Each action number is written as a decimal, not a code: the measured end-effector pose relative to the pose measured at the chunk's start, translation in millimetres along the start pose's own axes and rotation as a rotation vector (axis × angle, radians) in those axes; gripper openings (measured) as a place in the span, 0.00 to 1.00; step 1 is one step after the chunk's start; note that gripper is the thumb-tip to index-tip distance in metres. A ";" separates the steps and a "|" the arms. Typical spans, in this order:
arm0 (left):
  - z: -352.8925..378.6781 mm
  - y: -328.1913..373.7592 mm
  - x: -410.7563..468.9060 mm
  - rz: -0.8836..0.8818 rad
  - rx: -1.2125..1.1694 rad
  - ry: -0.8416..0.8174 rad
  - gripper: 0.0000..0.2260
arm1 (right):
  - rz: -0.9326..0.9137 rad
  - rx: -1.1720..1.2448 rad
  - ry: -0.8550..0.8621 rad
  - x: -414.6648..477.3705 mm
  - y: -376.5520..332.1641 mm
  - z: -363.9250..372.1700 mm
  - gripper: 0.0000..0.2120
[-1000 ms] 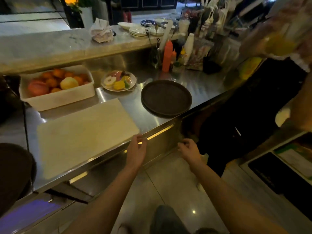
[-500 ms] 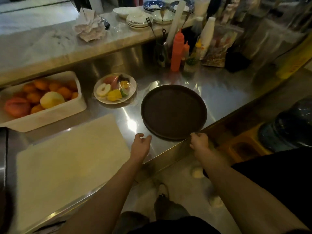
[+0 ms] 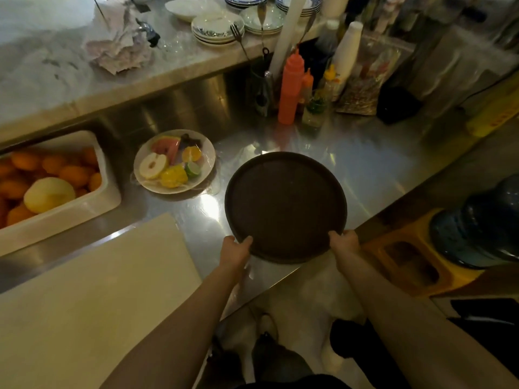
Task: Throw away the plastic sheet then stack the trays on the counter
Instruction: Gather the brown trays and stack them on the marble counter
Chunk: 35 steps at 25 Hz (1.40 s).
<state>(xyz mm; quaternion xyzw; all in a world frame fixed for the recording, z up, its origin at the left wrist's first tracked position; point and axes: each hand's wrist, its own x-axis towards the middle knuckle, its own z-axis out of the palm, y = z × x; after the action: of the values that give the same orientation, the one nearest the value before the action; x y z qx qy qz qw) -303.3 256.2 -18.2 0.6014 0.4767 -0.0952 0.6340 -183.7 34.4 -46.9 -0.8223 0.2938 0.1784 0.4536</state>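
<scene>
Two bare hands grip the near rim of a round dark tray (image 3: 285, 204). The left hand (image 3: 234, 252) curls its fingers over the lower left edge; the right hand (image 3: 344, 242) clasps the lower right edge. Both forearms reach in from the bottom of the view.

The tray lies flat on a shiny steel counter (image 3: 365, 164), its near edge at the counter's front lip. It is empty.

To the left of the tray lies a large pale cutting board (image 3: 92, 290), near the left hand. Behind the board and left of the tray sits a white plate of cut fruit (image 3: 174, 161) under clear wrap. Further left stands a white tub of oranges (image 3: 56, 183).

At the back of the counter stand an orange squeeze bottle (image 3: 290, 88), smaller bottles and a holder of utensils. Above them runs a marble ledge (image 3: 56, 74) holding crumpled paper (image 3: 120, 49) and stacked plates (image 3: 216, 28).

To the right, beyond the counter's edge, a blue water jug (image 3: 477, 223) rests on a yellow stand.
</scene>
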 end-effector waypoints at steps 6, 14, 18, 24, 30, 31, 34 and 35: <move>2.2 2.5 23.9 -0.016 -0.068 0.039 0.14 | 0.056 0.050 -0.057 11.8 -1.2 4.8 0.20; -9.8 17.5 33.2 -0.007 -0.273 -0.014 0.10 | 0.129 0.440 -0.161 -8.9 -4.2 -3.3 0.04; -17.5 21.7 22.7 0.009 -0.337 -0.035 0.07 | 0.144 0.714 -0.345 -29.7 0.8 -17.1 0.08; -23.6 26.2 -11.2 0.127 -0.433 -0.129 0.08 | 0.030 0.871 -0.441 -58.8 3.5 -42.5 0.11; -65.2 52.7 -41.7 0.248 -0.537 -0.100 0.10 | -0.175 0.810 -0.600 -87.5 -45.9 -54.4 0.14; -74.7 55.3 -46.8 0.273 -0.565 -0.080 0.10 | -0.203 0.806 -0.630 -93.5 -57.1 -51.6 0.14; -111.0 52.5 -67.5 0.347 -0.660 0.020 0.10 | -0.272 0.769 -0.746 -115.4 -89.2 -31.5 0.13; -123.6 49.5 -76.3 0.372 -0.679 0.059 0.10 | -0.295 0.747 -0.794 -122.8 -97.8 -22.1 0.13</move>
<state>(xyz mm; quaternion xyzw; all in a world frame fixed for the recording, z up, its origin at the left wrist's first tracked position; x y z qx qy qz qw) -369.7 340.0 91.9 0.4362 0.3818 0.2020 0.7894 -213.8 95.7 96.2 -0.5079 0.0256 0.2927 0.8098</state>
